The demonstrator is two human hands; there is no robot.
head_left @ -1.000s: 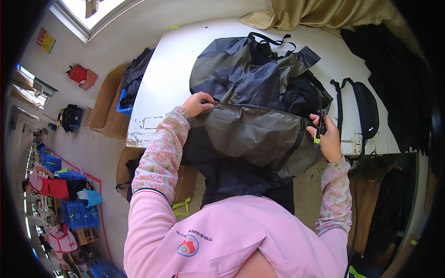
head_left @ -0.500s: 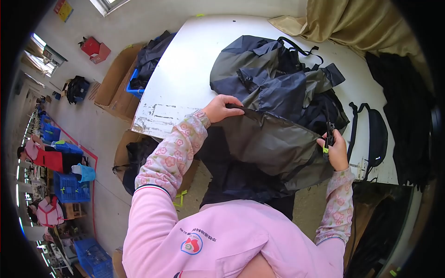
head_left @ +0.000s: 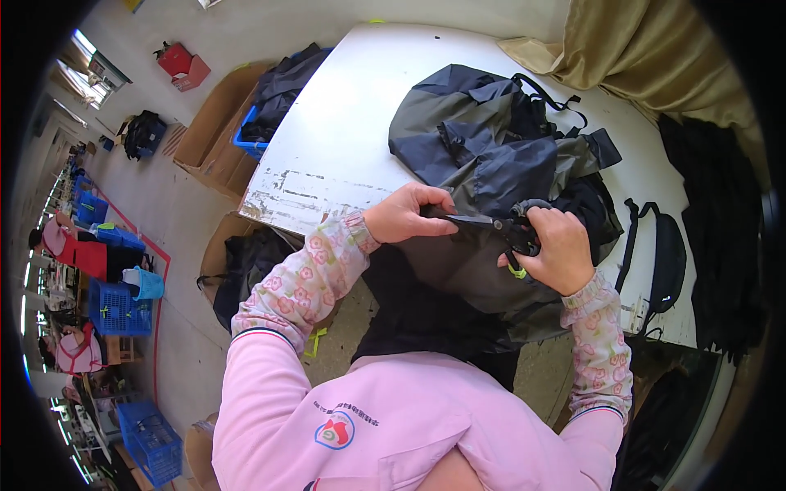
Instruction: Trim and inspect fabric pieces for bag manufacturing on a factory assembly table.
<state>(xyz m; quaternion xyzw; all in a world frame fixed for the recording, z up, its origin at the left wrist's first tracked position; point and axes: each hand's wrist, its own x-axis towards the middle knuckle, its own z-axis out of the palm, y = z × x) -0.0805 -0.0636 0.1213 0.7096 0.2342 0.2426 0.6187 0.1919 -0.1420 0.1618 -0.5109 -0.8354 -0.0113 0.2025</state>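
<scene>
Dressed in a pink top (head_left: 401,417) and flowery sleeve covers (head_left: 278,295). Gripping black scissors (head_left: 499,222) in the right hand (head_left: 561,250), with fingers curled round the handles. Right below that hand, a bit of lime ribbon (head_left: 516,271). Pinching the edge of a big dark cloth (head_left: 491,173) in the left hand (head_left: 405,214), with thumb and finger closed, just beside the scissor tip. Hard to tell if touching or only close.

Spread from the lap up over the near edge of the white bench (head_left: 344,106), the dark cloth, all grey, green and black, bunched up toward the right half. Partly hidden by the hands and by many folds.

Near the right edge of the bench, a small black pouch (head_left: 668,266) with a strap. Can't see inside. Past that edge, hanging black cloth (head_left: 712,221). By the far right corner, a gold curtain (head_left: 622,49), cut off by the round dark rim of the view.

Low beside the left edge, a brown box (head_left: 214,260) with dark stuff (head_left: 255,274) inside. Farther along, a taller brown box (head_left: 205,114). Between it and the bench, a blue crate (head_left: 247,144) heaped with dark fabric (head_left: 286,94).

Far to the left, more blue crates (head_left: 149,442), a pale blue bucket (head_left: 149,283) and a person in pink and red (head_left: 82,248), partly hidden, too small to make out well.
</scene>
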